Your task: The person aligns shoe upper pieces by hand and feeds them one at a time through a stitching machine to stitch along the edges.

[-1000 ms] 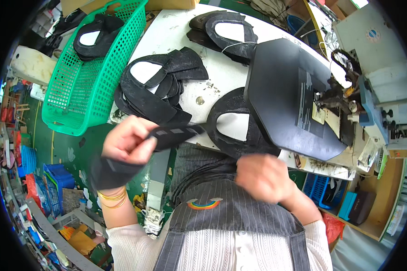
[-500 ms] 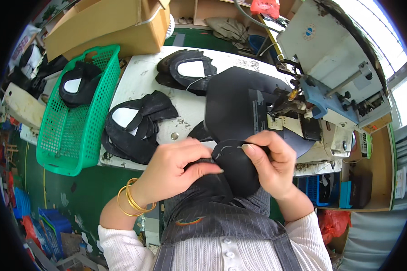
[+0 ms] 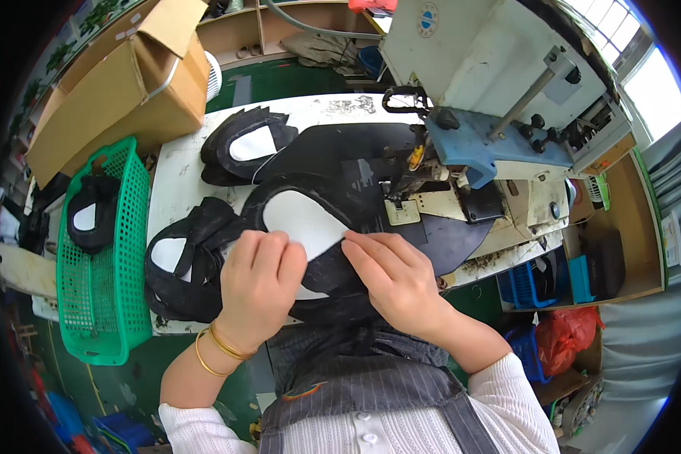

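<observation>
A black fabric piece, like a shoe upper, with a large white pointed-oval panel (image 3: 303, 219), is spread over the near edge of the work table (image 3: 172, 163). My left hand (image 3: 261, 280) is closed at the panel's near left side, its fingertips turned under and hidden. With my right hand (image 3: 393, 276) I pinch the right edge by the panel's point. Just beyond stands a sewing machine with a blue head (image 3: 480, 144); its needle area (image 3: 401, 193) is apart from the piece. More black uppers with white panels lie in stacks, one left of my left hand (image 3: 193, 265), another farther back (image 3: 250, 140).
A green plastic basket (image 3: 102, 303) with a black upper (image 3: 91, 216) in it stands left of the table. Behind it is a large open cardboard box (image 3: 113, 98). At right are a wooden shelf (image 3: 632, 250), a blue basket (image 3: 526, 287) and a red plastic bag (image 3: 567, 337).
The black piece, earlier held up folded before my body, is now spread forward with its white panel showing. Both hands moved left in the view, and the view itself shifted right.
</observation>
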Tool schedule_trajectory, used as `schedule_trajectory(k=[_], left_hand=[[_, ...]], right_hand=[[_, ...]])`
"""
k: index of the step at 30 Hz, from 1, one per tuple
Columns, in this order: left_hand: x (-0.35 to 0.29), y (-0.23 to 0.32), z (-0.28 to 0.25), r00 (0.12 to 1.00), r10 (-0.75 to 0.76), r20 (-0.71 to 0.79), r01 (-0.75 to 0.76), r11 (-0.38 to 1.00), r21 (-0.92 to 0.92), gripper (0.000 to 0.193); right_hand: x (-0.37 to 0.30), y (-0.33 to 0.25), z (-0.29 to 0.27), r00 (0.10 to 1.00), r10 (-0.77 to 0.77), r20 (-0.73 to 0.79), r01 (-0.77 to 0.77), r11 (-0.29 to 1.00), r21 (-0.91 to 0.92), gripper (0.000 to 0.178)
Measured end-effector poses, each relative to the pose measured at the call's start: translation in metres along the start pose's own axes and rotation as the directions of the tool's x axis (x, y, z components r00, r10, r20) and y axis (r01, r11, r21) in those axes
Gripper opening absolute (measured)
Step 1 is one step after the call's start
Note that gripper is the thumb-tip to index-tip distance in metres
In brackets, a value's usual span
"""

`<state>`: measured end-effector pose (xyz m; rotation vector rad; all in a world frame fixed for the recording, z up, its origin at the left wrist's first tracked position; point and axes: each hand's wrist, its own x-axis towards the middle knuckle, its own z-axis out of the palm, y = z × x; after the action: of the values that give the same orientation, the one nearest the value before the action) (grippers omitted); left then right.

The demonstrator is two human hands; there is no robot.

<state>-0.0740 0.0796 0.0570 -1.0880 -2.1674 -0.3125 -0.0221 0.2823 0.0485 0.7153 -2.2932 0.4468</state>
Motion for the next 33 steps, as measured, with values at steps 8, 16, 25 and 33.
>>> schedule_trajectory(k=[8, 16, 25, 33], left_hand=[[0.048, -0.015, 0.029, 0.979, 0.013, 0.203, -0.015, 1.0, 0.006, 0.046], [0.076, -0.015, 0.053, 0.967, 0.188, 0.174, -0.142, 0.96, -0.243, 0.048], [0.075, 0.0, 0.049, 0.951, 0.211, 0.227, -0.207, 0.977, -0.044, 0.041], [0.081, -0.009, 0.054, 0.929, 0.294, 0.225, -0.272, 0.954, -0.122, 0.038]], right_hand=[[0.013, 0.023, 0.008, 0.987, 0.151, 0.053, -0.145, 0.984, -0.105, 0.037], [0.0, 0.032, -0.017, 0.987, 0.126, 0.104, -0.092, 0.956, -0.279, 0.04], [0.0, 0.034, -0.023, 0.981, 0.14, 0.137, -0.1, 0.959, -0.265, 0.041], [-0.003, 0.033, -0.024, 0.98, 0.136, 0.146, -0.092, 0.957, -0.277, 0.041]])
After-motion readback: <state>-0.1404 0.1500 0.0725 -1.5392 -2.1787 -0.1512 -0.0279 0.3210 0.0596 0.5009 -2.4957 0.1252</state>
